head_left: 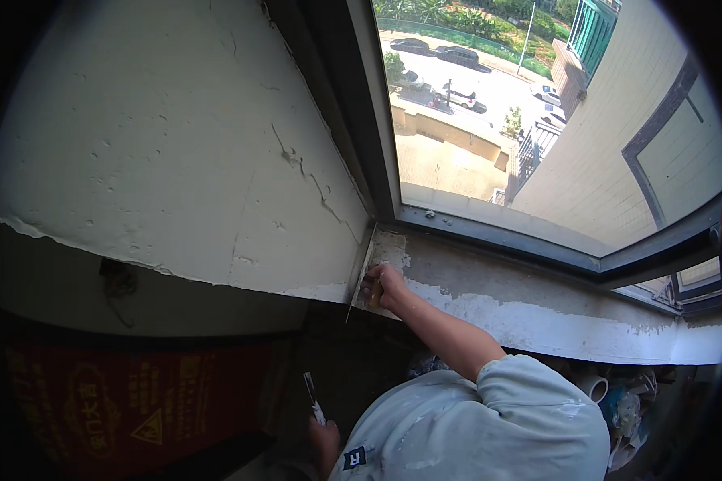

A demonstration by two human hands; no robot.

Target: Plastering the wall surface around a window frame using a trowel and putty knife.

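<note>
Apparently, the thin metal blade [364,295] stands just toward 6 o'clock from the view's centre, in the corner where the white wall [176,144] meets the sill [529,313], with the right hand [385,284] clamped on it. Farther out, between 6 and 7 o'clock, the left hand [323,439] is closed round 1 narrow scraper [311,394], its tip toward 11 o'clock. The step in hand seems to be working the corner; the next move likely calls for steady pressure, the edge flush.

Right hand [387,284] holds thin blade [367,255] at wall [176,152] beside windowsill [489,276]; left hand [325,438], lower, holds narrow tool [312,393].
</note>
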